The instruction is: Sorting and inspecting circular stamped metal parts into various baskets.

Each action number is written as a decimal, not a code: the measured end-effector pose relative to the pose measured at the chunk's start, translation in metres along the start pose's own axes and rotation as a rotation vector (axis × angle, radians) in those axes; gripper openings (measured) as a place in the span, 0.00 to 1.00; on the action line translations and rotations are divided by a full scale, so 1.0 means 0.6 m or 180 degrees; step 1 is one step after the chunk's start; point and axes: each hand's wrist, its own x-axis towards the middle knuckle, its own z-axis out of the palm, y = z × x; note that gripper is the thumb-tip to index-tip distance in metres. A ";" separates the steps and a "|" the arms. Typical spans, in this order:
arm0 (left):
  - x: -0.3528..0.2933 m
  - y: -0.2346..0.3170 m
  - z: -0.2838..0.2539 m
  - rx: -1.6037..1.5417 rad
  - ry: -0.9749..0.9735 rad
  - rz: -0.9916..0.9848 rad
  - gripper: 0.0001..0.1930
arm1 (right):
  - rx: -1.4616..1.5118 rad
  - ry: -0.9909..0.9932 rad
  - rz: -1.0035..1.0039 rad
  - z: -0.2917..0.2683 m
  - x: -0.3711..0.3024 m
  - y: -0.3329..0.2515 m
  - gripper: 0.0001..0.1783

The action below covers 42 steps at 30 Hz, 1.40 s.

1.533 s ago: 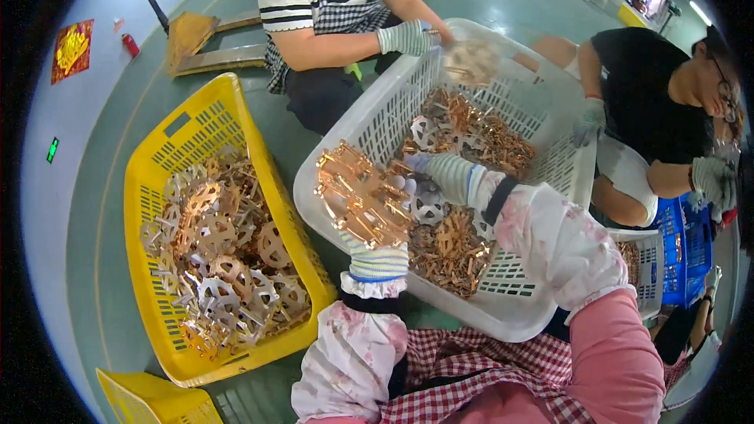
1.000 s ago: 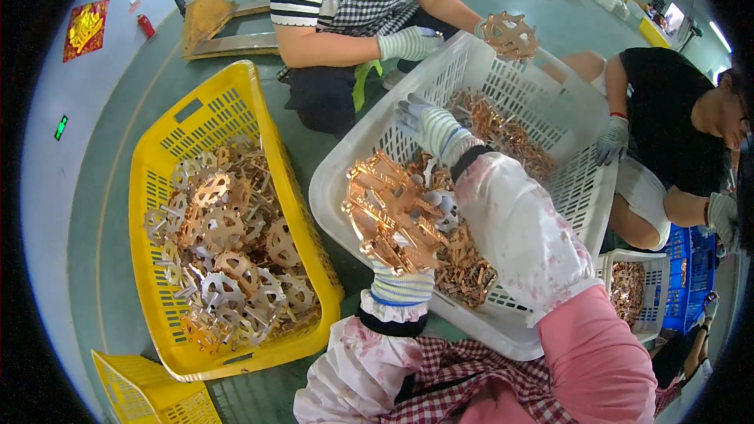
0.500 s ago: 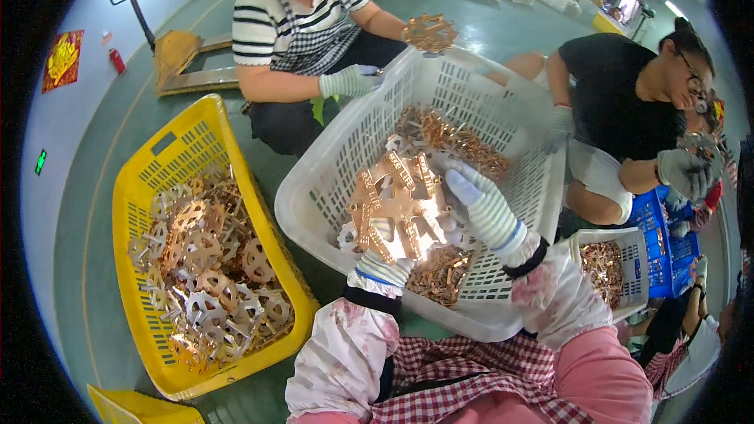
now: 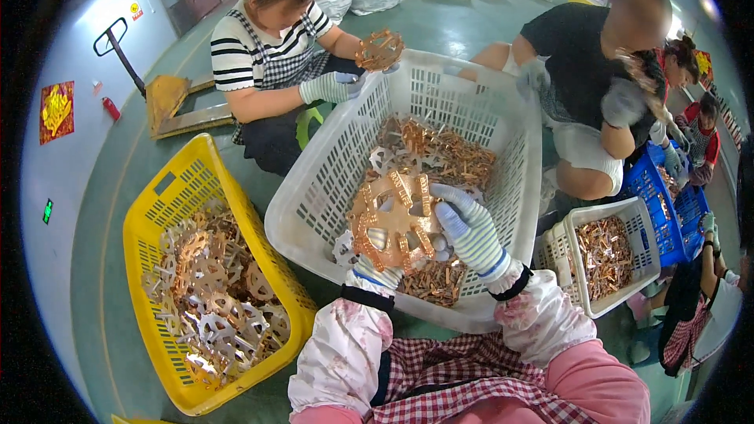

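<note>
One green floor [image 4: 432,25] is surrounding us; our left hand [image 4: 375,272] is gripping a roundish copper plate [image 4: 402,224] facing us; our right hand [image 4: 474,237], grip unclear, is touching its edge.

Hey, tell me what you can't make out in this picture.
In the head view:
Left hand: fingers mostly hidden behind the copper part.
White basket: much of its floor hidden under heaped pieces.
Yellow basket: floor buried under its heap.
Right-hand co-worker's raised part: blurred, exact shape unclear.
</note>
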 end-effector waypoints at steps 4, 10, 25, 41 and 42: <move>0.004 -0.008 -0.029 -0.0020 -0.0200 0.0163 0.32 | 0.0621 -0.0089 0.0341 0.001 -0.009 -0.018 0.14; 0.007 0.016 0.020 0.0673 -0.0084 0.0111 0.32 | 0.0552 -0.0176 -0.0040 -0.001 -0.012 -0.013 0.14; 0.006 0.022 0.078 0.2765 0.0683 -0.0118 0.31 | 0.0100 0.0057 -0.0190 -0.002 -0.006 0.006 0.15; -0.005 0.033 0.132 -0.1389 0.0409 -0.0500 0.39 | -0.0185 0.0229 -0.0197 -0.008 0.001 0.014 0.15; -0.005 0.032 0.131 -0.1312 0.0492 -0.0442 0.39 | -0.0249 0.0228 -0.0251 -0.009 0.001 0.015 0.15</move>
